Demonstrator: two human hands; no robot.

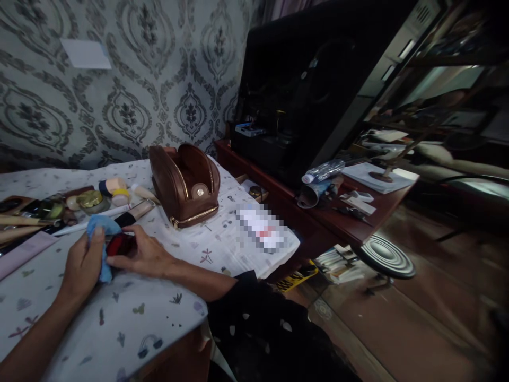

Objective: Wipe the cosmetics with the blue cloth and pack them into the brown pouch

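My left hand (83, 265) pinches a blue cloth (102, 233) and presses it against a small dark red object (120, 244). My right hand (145, 253) is closed around that red object from the right, with its thumb along the near side. Both hands rest on a white patterned tablecloth (131, 307). A brown leather pouch (185, 183) stands open just beyond my right hand.
Brushes, small jars and wooden handles (59, 209) lie along the table's left. A newspaper (246, 233) covers the table's right end. Beyond it a dark wooden desk (338, 223) carries a black case, a plastic bottle and papers. A round stool (387, 257) stands on the floor.
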